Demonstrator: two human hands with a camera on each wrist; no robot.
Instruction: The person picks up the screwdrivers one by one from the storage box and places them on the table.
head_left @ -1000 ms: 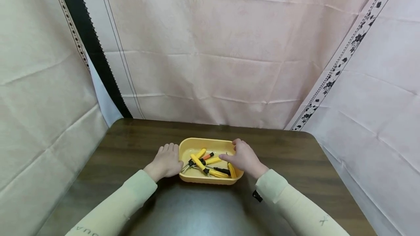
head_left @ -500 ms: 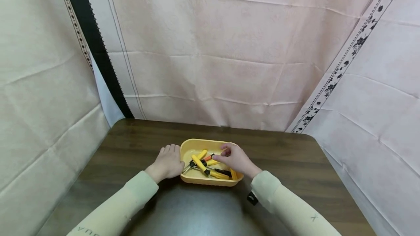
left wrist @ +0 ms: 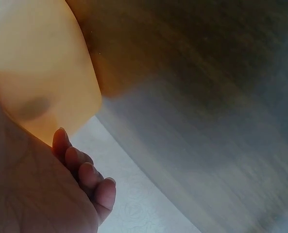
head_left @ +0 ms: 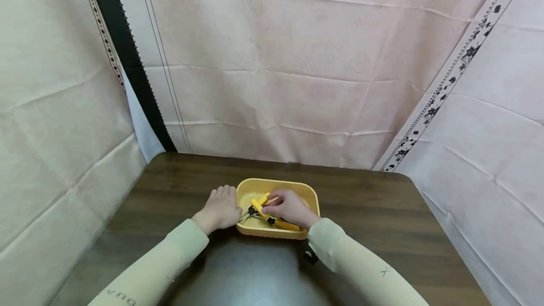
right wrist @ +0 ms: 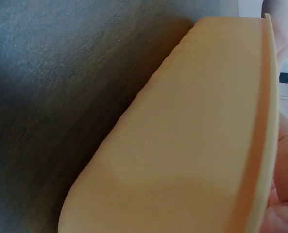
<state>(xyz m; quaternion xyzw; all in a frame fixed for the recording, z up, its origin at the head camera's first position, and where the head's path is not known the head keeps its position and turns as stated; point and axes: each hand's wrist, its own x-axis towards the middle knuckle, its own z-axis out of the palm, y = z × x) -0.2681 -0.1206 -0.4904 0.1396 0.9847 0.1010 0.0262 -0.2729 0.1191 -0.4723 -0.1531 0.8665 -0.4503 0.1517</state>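
Note:
A shallow yellow plastic tray (head_left: 312, 197) stands on the table. In it lie several screwdrivers with yellow-and-black handles, one crossing the others (head_left: 259, 208). My left hand (head_left: 218, 208) rests against the tray's left end with fingers extended; the left wrist view shows its fingers (left wrist: 105, 194) beside the tray wall (left wrist: 51, 77). Over the tray's inside, my right hand (head_left: 290, 208) reaches among the screwdrivers, thumb and forefinger bent with a gap between them. It covers part of the pile. In the right wrist view the tray's front wall (right wrist: 182, 126) hides most of that hand.
The dark wooden table (head_left: 361, 202) surrounds the tray. Pale cloth (head_left: 272, 60) hangs behind the table's far edge and along both sides. A small black object (head_left: 310, 255) sits below the right cuff.
From the tray's right rim, my right hand has moved left and over the screwdrivers, its fingers bending closer together. My left hand stays at the tray's left end. The view has shifted slightly.

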